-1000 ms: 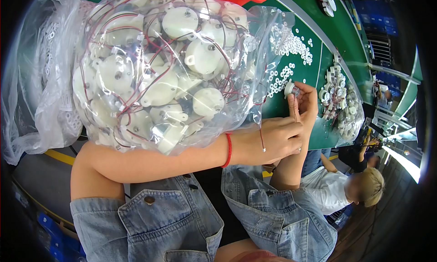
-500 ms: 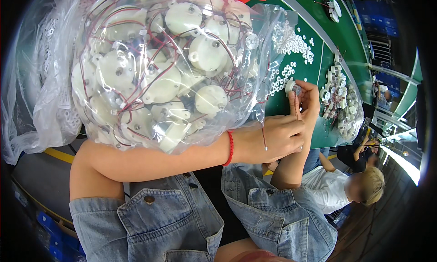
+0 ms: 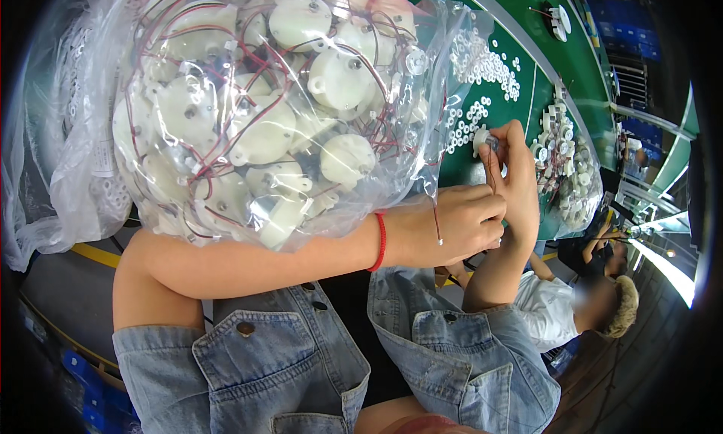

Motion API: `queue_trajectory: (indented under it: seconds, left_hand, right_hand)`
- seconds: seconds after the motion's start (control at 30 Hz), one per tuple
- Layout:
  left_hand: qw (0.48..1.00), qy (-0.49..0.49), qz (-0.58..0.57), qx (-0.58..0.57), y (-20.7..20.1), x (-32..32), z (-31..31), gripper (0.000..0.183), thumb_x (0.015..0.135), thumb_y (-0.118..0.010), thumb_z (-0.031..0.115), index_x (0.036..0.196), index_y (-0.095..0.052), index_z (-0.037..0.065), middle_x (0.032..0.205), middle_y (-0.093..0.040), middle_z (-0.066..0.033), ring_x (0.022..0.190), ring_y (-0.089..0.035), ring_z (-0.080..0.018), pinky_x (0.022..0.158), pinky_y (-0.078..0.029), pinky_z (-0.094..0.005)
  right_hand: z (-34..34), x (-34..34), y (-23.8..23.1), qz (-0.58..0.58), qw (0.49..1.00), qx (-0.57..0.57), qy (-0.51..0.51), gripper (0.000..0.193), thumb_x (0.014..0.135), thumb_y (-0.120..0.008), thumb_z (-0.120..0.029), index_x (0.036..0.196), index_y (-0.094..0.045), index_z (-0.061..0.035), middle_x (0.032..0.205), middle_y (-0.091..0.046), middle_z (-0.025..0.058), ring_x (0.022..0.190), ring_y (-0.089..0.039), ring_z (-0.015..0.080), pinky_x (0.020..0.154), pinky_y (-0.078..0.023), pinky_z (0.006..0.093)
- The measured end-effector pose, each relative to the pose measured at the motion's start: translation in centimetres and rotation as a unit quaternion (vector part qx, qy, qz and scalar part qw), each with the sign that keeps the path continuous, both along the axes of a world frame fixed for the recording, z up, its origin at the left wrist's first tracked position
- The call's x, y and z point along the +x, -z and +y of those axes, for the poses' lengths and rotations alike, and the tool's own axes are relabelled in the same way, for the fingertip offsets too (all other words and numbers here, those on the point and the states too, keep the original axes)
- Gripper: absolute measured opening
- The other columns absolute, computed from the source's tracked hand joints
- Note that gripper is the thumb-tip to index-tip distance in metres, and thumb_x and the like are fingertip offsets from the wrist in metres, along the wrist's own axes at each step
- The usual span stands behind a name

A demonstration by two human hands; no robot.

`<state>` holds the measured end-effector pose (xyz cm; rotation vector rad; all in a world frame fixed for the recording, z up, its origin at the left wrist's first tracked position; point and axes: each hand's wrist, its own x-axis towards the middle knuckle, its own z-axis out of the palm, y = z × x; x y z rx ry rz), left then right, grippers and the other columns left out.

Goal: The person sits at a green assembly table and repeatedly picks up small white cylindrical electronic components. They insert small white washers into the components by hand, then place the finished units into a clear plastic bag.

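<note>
My right hand [image 3: 515, 166] pinches a small white wired motor [image 3: 482, 138] between thumb and fingertips, just above the green tabletop. Thin dark red wires [image 3: 491, 172] hang from the motor toward my left hand [image 3: 465, 221]. That hand, with a red bracelet at its wrist, is closed on the wires; a tiny white tip shows at its lower edge. My left forearm lies along the front of a big clear plastic bag [image 3: 301, 212] full of round off-white motor housings with red and black leads. One loose lead [image 3: 437, 223] dangles from the bag beside my left hand.
White rings [image 3: 489, 72] lie scattered on the green table [image 3: 459, 174] beyond my hands. Farther right is a heap of wired white motors [image 3: 557, 144], partly in clear plastic. Another plastic bag [image 3: 68, 163] stands far left. A co-worker in a white shirt [image 3: 546, 306] sits to the right.
My right hand has turned and shifted slightly right, its fingers now bent more over the motor. My left hand stays almost in place. The co-worker's head has tilted.
</note>
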<state>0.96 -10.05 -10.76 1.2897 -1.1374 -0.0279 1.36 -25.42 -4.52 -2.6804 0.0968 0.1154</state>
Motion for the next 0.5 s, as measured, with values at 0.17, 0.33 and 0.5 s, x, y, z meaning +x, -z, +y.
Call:
queue_trajectory:
  seconds: [0.17, 0.33, 0.5]
  left_hand:
    - [1.0, -0.003, -0.013, 0.014, -0.2, 0.2, 0.1, 0.014, 0.084, -0.068, 0.015, 0.085, -0.06, 0.004, 0.095, -0.052, -0.0067, 0.088, -0.055, -0.0234, 0.077, -0.048, -0.0351]
    - [1.0, 0.005, -0.008, 0.01, -0.4, 0.3, 0.2, 0.014, 0.084, -0.068, 0.015, 0.085, -0.06, 0.004, 0.096, -0.052, -0.0064, 0.088, -0.056, -0.0234, 0.078, -0.048, -0.0352]
    - [1.0, 0.008, 0.007, 0.003, -0.5, 0.3, 0.4, 0.012, 0.084, -0.068, 0.012, 0.089, -0.061, 0.003, 0.096, -0.053, -0.0068, 0.089, -0.056, -0.0242, 0.078, -0.048, -0.0351]
  right_hand:
    - [0.2, 1.5, -1.4, 0.066, 0.996, -0.03, -0.057, 0.018, 0.086, -0.058, 0.001, 0.095, -0.042, 0.0014, 0.082, -0.055, 0.0223, 0.075, -0.053, 0.0443, 0.065, -0.041, 0.0474]
    - [-0.1, 2.1, -1.8, 0.098, 0.99, -0.043, -0.09, 0.017, 0.083, -0.054, 0.005, 0.094, -0.042, 0.0014, 0.084, -0.055, 0.0229, 0.079, -0.054, 0.0458, 0.068, -0.042, 0.0487]
    - [0.7, 2.3, -1.8, 0.09, 0.987, -0.062, -0.116, 0.017, 0.083, -0.054, 0.005, 0.094, -0.042, 0.0018, 0.084, -0.055, 0.0232, 0.081, -0.053, 0.0462, 0.07, -0.041, 0.0513]
